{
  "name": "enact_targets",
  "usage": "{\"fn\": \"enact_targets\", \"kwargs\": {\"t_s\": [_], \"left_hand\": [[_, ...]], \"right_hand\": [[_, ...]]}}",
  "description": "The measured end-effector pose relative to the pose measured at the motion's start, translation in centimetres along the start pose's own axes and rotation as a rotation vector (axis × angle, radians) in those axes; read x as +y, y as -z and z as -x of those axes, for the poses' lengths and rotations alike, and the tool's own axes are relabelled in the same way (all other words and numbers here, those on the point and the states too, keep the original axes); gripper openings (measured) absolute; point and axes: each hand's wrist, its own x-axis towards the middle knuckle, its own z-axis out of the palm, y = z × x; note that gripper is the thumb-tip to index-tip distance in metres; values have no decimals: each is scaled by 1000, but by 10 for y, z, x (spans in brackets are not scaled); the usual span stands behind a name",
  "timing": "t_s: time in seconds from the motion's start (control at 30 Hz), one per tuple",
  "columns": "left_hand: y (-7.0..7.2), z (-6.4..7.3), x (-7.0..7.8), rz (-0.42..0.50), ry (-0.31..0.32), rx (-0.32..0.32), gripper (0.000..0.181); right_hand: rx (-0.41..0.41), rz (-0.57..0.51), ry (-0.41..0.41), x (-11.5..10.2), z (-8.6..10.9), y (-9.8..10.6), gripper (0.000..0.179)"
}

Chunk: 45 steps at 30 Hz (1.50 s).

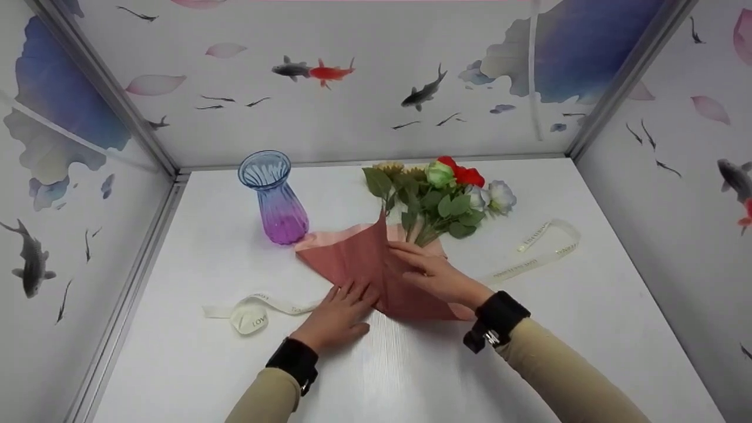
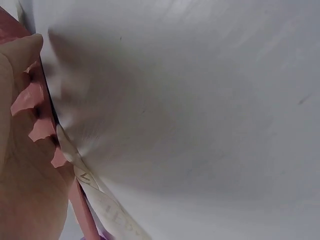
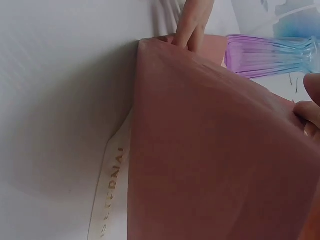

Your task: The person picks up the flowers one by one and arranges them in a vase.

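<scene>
Salmon-pink wrapping paper [image 1: 352, 252] lies folded around the stems of a bunch of flowers [image 1: 446, 194], with one fold standing up in a peak. My left hand [image 1: 341, 314] rests on the paper's lower left part, its fingers spread. Over the right part, my right hand [image 1: 437, 276] touches the paper with its fingers stretched toward the raised fold. In the right wrist view, the paper [image 3: 210, 135] hides most of that hand; only fingertips [image 3: 307, 112] show past its edge. The blooms are red, green, pale blue and yellowish.
A blue-to-purple ribbed glass vase [image 1: 273, 200] stands at the back left, close to the paper's corner. Printed cream ribbon [image 1: 249, 317] lies partly coiled at the left, and more ribbon [image 1: 534, 264] loops at the right. Patterned panels [image 1: 352, 117] enclose the white table.
</scene>
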Motion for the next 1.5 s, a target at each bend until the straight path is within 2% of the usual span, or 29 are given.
{"fn": "enact_targets", "kwargs": {"t_s": [0.13, 0.23, 0.3, 0.43, 0.57, 0.63, 0.7, 0.77, 0.87, 0.97, 1.07, 1.17, 1.33, 1.4, 1.5], "left_hand": [[4, 0, -1, 85, 14, 50, 65], [10, 0, -1, 209, 36, 105, 66], [16, 0, 0, 325, 58, 132, 69], [33, 1, 5, 620, 132, 168, 81], [52, 2, 12, 916, 162, 245, 78], [60, 3, 15, 1014, 177, 302, 71], [68, 4, 19, 1061, 205, 369, 65], [76, 2, 23, 1044, 250, 469, 61], [87, 0, 28, 962, 328, 623, 44], [91, -2, 30, 880, 402, 731, 30], [90, -2, 30, 834, 439, 770, 35], [87, -1, 30, 794, 425, 799, 32], [84, -1, 31, 731, 362, 819, 27], [83, -1, 33, 714, 348, 816, 27], [83, 0, 35, 690, 342, 813, 26]], "right_hand": [[-20, 62, 26, -7, 0, -4, 55], [-53, 84, 57, -13, 0, -9, 56], [-75, 98, 85, -18, 0, -13, 56], [-114, 107, 104, -26, 1, -21, 55], [-142, 86, 101, -33, 2, -29, 55], [-149, 98, 137, -36, 1, -33, 55], [-161, 112, 176, -39, -1, -38, 55], [-186, 150, 212, -42, -1, -41, 57], [-224, 241, 246, -45, 0, -45, 61], [-236, 326, 274, -43, 3, -47, 62], [-223, 332, 298, -39, 4, -49, 63], [-222, 262, 283, -36, 6, -49, 70], [-238, 92, 96, -31, 21, -37, 72], [-242, 84, 31, -28, 29, -29, 65], [-254, 139, -3, -20, 39, -16, 52]]}}
